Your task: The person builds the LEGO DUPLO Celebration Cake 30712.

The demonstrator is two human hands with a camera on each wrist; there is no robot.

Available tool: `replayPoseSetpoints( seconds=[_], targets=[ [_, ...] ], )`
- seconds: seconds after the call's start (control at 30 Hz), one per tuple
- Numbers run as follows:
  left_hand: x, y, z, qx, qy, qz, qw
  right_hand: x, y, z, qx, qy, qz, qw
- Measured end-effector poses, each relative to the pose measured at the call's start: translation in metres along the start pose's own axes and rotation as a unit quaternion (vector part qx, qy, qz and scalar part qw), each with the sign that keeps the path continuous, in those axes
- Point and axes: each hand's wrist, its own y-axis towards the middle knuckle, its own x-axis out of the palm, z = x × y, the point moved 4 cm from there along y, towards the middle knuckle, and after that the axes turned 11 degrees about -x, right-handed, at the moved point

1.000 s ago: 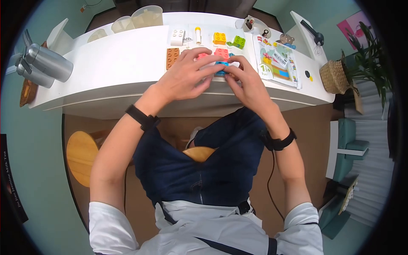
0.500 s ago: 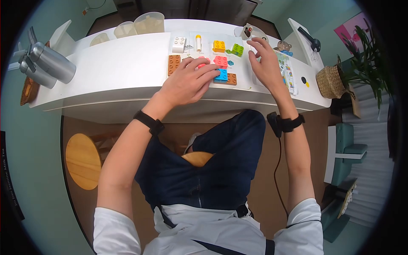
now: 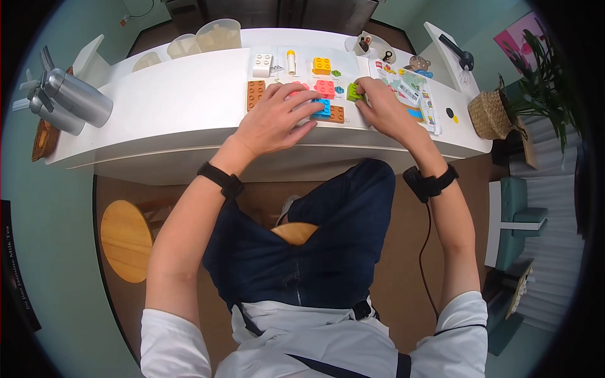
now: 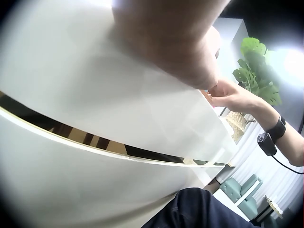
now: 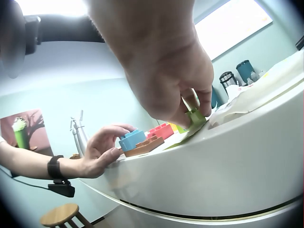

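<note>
My left hand [image 3: 275,120] curls its fingertips against the left side of a blue brick [image 3: 322,108], which sits on the left part of a brown plate [image 3: 337,114]. In the right wrist view, the thumb of my left hand [image 5: 99,159] is near the end of the brown plate [image 5: 143,147] and the fingers reach behind the blue brick [image 5: 131,140]. My right hand [image 3: 386,108] pinches a green brick [image 3: 351,92] low over the table, right of a pink brick [image 3: 324,89]. Another pink piece is partly hidden by my left hand.
Behind stand a white brick [image 3: 263,65], a yellow-topped white piece [image 3: 291,62] and a yellow brick [image 3: 322,65]. A brown brick [image 3: 255,94] lies left, a printed packet [image 3: 413,88] right. Clear tubs [image 3: 218,35] stand at the back left; metal vessels [image 3: 80,94] stand far left.
My right hand left the blue brick, reached to the green brick at the back right, took hold of it and brought it nearer. My left hand stays by the blue brick.
</note>
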Motion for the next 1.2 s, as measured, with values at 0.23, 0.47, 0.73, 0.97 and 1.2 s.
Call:
replayPoseSetpoints(
  seconds=[0.23,0.47,0.73,0.97,1.2],
  targets=[
    [0.001,0.0,-0.003,-0.007,0.008,0.029,1.0,-0.009,-0.017,-0.02,-0.053,-0.008,-0.044,0.998],
    [0.002,0.001,-0.005,-0.016,0.0,0.042,0.999,-0.02,-0.011,-0.021,-0.059,0.008,-0.128,0.99],
    [0.002,0.001,-0.004,-0.019,-0.007,0.04,0.999,-0.038,0.013,-0.043,-0.015,-0.004,-0.178,0.984],
    [0.001,0.001,-0.004,-0.02,-0.013,0.038,0.999,-0.023,0.017,-0.05,-0.105,0.054,-0.035,0.992],
    [0.002,0.001,-0.005,-0.021,-0.02,0.045,0.999,0.0,0.002,-0.049,-0.1,0.107,-0.04,0.988]
  ],
)
